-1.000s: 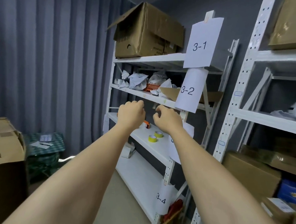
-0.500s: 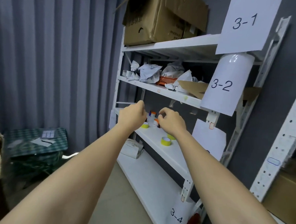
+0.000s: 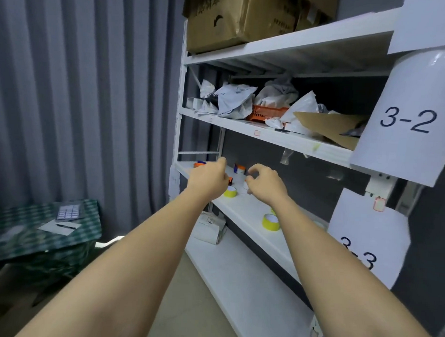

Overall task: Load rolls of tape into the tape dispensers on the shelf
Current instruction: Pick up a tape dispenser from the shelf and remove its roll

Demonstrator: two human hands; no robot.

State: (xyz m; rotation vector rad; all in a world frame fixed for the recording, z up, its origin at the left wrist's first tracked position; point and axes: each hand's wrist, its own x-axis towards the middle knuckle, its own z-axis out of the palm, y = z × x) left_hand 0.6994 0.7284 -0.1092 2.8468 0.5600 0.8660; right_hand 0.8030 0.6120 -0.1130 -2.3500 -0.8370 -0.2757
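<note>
left hand [image 3: 210, 178]: reaching over the 3-3 shelf [image 3: 250, 213], back of hand to camera, fingers curled under; can't tell if it's holding anything.
right hand [image 3: 263, 182]: just beside the left, fingers loosely hooked, thumb and index close together over a small whitish bit; can't tell if it's pinched.
near tape roll [image 3: 230, 192]: yellow, lying flat on the shelf right under the left hand, easy to lift from there.
spare tape roll [image 3: 271, 221]: yellow, flat, further right on the same shelf, apart from both hands, probably waiting its turn.
dispensers [image 3: 239, 168]: small orange/blue/white items at the back of the shelf, another [image 3: 199, 164] at the left end; both hands aim here, so judged step is picking a dispenser and roll.
progress: looks early, rolls loose, none seen loaded.
</note>
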